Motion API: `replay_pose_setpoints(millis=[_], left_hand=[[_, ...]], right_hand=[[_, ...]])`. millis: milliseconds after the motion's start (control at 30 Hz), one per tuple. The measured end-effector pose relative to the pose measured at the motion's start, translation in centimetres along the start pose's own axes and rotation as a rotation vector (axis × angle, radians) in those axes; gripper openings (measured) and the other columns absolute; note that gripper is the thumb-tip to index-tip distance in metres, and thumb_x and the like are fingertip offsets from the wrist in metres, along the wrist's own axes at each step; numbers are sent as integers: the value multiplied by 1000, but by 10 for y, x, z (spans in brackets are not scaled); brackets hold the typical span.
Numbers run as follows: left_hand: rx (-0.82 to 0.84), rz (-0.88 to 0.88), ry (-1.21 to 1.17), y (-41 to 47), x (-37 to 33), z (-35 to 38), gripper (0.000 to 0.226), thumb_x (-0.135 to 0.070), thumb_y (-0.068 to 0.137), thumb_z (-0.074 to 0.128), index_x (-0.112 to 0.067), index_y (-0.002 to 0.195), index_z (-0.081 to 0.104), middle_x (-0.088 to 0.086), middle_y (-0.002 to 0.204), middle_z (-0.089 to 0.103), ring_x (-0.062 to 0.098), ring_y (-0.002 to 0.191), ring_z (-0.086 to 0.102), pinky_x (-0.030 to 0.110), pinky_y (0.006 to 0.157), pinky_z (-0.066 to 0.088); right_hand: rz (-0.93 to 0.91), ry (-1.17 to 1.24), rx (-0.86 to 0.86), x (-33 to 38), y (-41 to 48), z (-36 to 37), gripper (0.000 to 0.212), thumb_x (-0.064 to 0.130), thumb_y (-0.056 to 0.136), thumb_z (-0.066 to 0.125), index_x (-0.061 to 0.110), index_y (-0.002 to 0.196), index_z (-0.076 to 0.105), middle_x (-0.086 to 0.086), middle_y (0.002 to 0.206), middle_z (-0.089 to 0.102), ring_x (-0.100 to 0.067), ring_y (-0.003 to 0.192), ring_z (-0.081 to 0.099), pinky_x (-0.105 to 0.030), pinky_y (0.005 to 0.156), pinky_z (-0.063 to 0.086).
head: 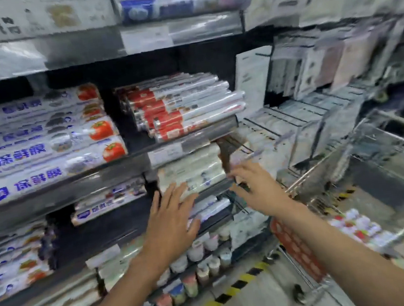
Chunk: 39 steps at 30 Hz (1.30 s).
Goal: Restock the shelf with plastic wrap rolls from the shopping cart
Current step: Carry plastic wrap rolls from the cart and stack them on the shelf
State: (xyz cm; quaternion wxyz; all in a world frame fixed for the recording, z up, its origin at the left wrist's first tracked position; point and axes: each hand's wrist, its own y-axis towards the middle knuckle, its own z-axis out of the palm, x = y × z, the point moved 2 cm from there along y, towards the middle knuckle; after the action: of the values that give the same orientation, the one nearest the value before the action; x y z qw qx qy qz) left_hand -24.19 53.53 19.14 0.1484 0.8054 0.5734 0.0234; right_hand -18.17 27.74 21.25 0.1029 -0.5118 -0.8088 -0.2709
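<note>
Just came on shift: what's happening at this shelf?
A person is restocking. Their left hand lies flat, fingers spread, on a pale stack of plastic wrap rolls on a lower shelf. The right hand is at the stack's right end, its grip blurred. The wire shopping cart stands just to the right.

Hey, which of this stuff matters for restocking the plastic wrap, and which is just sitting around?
Job: white wrap rolls under the left hand; right hand; shopping cart.
Just there: red-label rolls on the shelf above; small jars lower down; hanging packets.
</note>
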Motion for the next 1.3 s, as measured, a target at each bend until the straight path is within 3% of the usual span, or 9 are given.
replay_pose_setpoints(millis=[100,267,433,567,667,800,900,1067,1300], left_hand=[[165,67,-90,-1,-72,64,61,-58,98,31,-31,151,44,-1,168,27,25,158,12,59,124,20],[457,206,-114,-4,-175,145,60,-56,101,41,-34,157,32,-4,169,18,23,158,9,49,128,7],[642,332,-111,8,-250,208,64,-58,100,35,-34,159,27,-6,171,13,21,159,6,46,127,5],[718,426,-156,37,-303,246,67,-60,93,27,-34,154,36,-3,171,18,22,159,11,47,127,9],[736,481,-197,76,-340,272,59,-50,99,41,-32,155,36,-1,169,22,22,158,13,44,126,11],[748,518,-265,139,-380,302,65,-55,96,28,-30,154,39,0,167,29,21,156,20,33,125,11],[774,511,-294,185,-403,324,57,-38,101,50,-27,155,37,0,168,25,18,156,16,29,123,7],[828,445,-309,246,-423,367,57,-44,103,50,-30,156,34,1,169,22,22,158,12,40,126,4],[830,273,-335,302,-433,418,46,-33,101,52,-25,145,45,3,167,27,23,155,19,38,125,11]], right_hand=[[198,-16,64,-78,-93,4,37,45,93,56,27,125,64,5,127,57,-18,121,51,-31,104,41],[515,50,142,-165,-235,13,32,46,88,53,35,117,65,11,118,59,-16,111,57,-39,92,49],[763,84,131,-203,-324,2,41,45,84,48,32,119,66,11,124,59,-13,117,55,-32,98,45],[899,100,135,-247,-360,-9,37,42,85,53,34,118,65,12,125,57,-14,122,52,-33,104,41],[969,92,133,-291,-367,-22,38,43,83,51,35,118,66,12,121,57,-15,120,53,-36,104,43],[1026,83,135,-355,-352,-46,36,38,84,54,29,116,69,7,118,61,-19,116,57,-34,100,45],[1043,62,155,-404,-327,-65,33,34,86,56,28,116,68,6,120,61,-18,116,56,-35,101,45],[994,62,205,-490,-270,-82,31,30,89,57,24,118,69,4,119,61,-21,113,57,-37,97,47],[855,105,449,-618,-190,-52,32,31,90,57,27,121,66,2,125,61,-21,114,58,-38,97,48]])
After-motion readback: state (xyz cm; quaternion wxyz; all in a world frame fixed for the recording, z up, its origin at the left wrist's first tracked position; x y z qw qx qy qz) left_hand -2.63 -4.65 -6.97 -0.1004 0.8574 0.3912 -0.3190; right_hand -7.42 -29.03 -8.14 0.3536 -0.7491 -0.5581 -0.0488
